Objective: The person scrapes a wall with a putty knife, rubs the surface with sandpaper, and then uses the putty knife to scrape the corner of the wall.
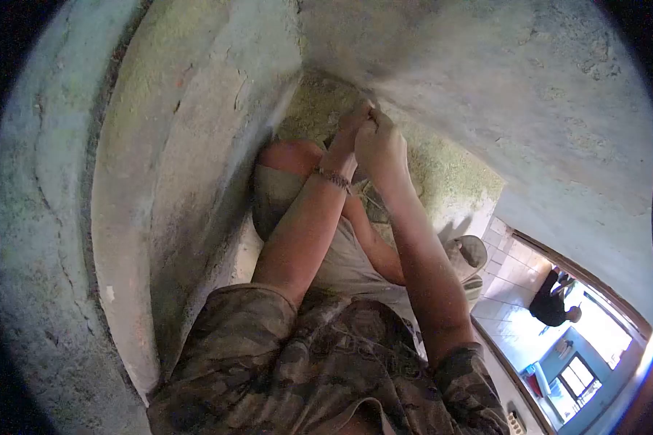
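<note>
My left hand (350, 129) and my right hand (382, 147) meet in front of the corner where rough plastered surfaces join. Both have curled fingers, pressed close together at the fingertips. Whatever they pinch is too small and dark to make out. A beaded bracelet (333, 177) circles my left wrist. Behind the fingers lies a mossy, yellow-green patch of wall (315, 105). Below and between my forearms, a person in pale beige clothing (337, 261) is partly hidden, with a bare forearm (374, 246) showing.
A curved plaster ledge (134, 188) runs along the left. The large grey wall (500, 94) slopes over the right side. At lower right, an opening shows a tiled room with another person in dark clothes (549, 306) and a bright window (577, 377).
</note>
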Motion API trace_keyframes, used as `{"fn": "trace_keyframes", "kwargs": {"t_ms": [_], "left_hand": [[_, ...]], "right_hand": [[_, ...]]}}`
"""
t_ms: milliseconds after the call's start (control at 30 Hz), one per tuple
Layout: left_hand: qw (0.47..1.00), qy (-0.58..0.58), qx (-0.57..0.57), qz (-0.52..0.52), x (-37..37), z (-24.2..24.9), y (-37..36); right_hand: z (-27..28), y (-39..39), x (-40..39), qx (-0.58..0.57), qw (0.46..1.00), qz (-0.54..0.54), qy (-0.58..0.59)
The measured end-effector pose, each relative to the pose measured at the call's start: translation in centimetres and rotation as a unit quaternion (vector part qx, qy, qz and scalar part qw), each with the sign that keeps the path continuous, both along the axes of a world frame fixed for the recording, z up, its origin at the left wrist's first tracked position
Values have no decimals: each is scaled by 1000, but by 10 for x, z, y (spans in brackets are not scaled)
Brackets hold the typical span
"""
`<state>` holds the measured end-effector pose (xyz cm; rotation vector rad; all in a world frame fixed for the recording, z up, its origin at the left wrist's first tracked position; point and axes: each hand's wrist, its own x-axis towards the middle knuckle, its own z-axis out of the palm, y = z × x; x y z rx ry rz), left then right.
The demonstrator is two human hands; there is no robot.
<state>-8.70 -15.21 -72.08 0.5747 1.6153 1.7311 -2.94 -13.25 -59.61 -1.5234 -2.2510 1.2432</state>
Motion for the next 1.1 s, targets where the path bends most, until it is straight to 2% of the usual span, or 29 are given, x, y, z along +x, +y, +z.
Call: {"fn": "trace_keyframes", "kwargs": {"t_ms": [67,167,267,333,467,567,633,733,833,933,1100], "left_hand": [[1000,5,-10,-9,1,-5,5],[1000,13,-4,-3,7,-1,3],[1000,17,-9,-5,9,-2,4],[1000,19,-12,-5,9,-3,4],[1000,23,-3,12,13,3,0],[999,27,-17,7,7,-5,5],[999,31,-19,13,9,-2,2],[999,37,-7,26,10,2,-1],[999,39,-20,15,3,-4,4],[999,39,-18,24,9,-1,-1],[999,41,-24,26,5,-5,-2]], "right_hand": [[2,1,3,-3,1000,-12,4],[5,6,3,-2,999,31,-33],[-1,-1,8,5,999,-7,-36],[-3,8,1,24,997,45,-53],[4,0,-1,51,999,-2,-2],[-10,1,-1,35,999,1,-17],[-1,5,-3,21,998,34,-44],[4,-9,-3,47,999,-10,12],[-8,-2,-11,24,999,-15,-19],[3,-2,-7,38,999,10,-33],[9,-2,-9,-2,1000,17,-9]]}}
